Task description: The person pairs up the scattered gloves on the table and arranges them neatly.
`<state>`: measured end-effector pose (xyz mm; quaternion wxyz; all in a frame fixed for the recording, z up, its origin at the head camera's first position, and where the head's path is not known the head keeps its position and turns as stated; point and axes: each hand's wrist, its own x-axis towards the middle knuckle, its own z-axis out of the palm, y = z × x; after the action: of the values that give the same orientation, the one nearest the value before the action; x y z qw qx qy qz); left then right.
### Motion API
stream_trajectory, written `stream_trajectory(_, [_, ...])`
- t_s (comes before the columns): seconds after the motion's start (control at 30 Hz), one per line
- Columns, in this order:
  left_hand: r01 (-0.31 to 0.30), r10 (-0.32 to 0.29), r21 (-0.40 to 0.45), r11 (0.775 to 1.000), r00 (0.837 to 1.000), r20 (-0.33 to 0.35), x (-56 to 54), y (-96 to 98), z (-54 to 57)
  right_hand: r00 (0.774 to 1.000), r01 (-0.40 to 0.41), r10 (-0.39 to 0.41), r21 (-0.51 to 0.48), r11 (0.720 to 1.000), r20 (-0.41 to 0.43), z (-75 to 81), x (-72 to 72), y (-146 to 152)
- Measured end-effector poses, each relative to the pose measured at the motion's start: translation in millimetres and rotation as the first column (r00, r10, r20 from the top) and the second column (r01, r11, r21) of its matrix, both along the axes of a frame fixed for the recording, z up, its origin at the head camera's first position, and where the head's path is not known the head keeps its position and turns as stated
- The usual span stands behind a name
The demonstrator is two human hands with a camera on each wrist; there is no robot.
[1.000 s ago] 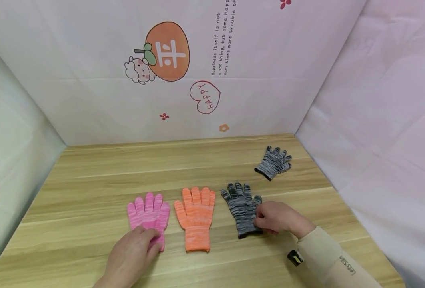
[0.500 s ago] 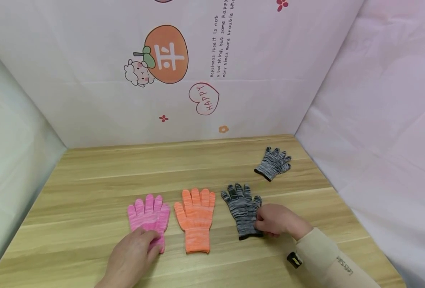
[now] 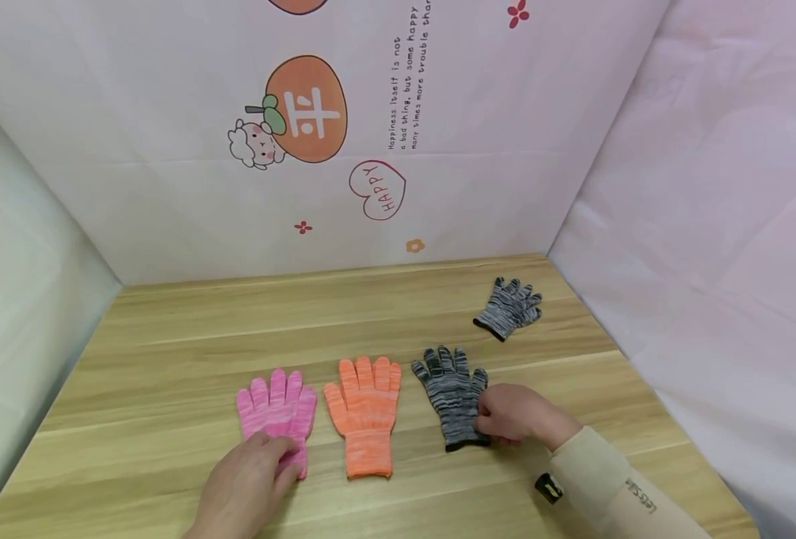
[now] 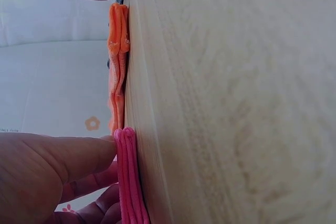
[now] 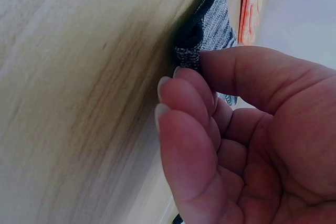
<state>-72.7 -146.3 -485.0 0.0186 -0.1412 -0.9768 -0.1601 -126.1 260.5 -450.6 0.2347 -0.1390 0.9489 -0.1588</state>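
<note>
A pink knit glove (image 3: 278, 408) lies palm-flat on the table, fingers pointing away. My left hand (image 3: 244, 479) rests on its cuff end, fingers loosely bent; in the left wrist view the thumb (image 4: 89, 156) touches the top of the pink cuff (image 4: 130, 177). To its right lies an orange knit glove (image 3: 368, 412), touched by neither hand. Further right is a black-and-grey knit glove (image 3: 453, 397). My right hand (image 3: 515, 413) pinches this glove's right edge near the cuff; the right wrist view shows thumb and fingertips (image 5: 184, 95) at the folded edge (image 5: 189, 56).
A second black-and-grey glove (image 3: 508, 308) lies at the back right of the wooden table (image 3: 236, 314). A printed white cloth (image 3: 168, 150) stands behind the table, with plain cloth walls at both sides. A beige sleeve (image 3: 593, 464) covers the right forearm.
The head view tilts slightly upward and shifts a little, so everything sits slightly lower in it. Hands and gloves keep their places on the table.
</note>
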Motion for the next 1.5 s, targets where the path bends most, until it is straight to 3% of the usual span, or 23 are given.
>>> stream_trajectory(1.03, [-0.014,0.014,0.001,1.000,1.000,0.028,-2.1,0.2,-2.2,1.000,0.010,-0.010,-0.019,1.000,-0.007,-5.0,1.9,1.8])
stream_trajectory(1.33, [-0.018,0.018,-0.007,1.000,0.997,0.069,-4.5,-0.1,-1.7,0.999,0.047,-0.047,-0.030,0.998,0.013,-5.2,1.6,2.6])
stream_trajectory(1.5, [-0.016,0.016,-0.007,1.000,0.998,0.059,-4.8,0.0,-2.9,0.997,0.070,-0.069,-0.039,0.997,0.021,-4.5,2.4,2.5])
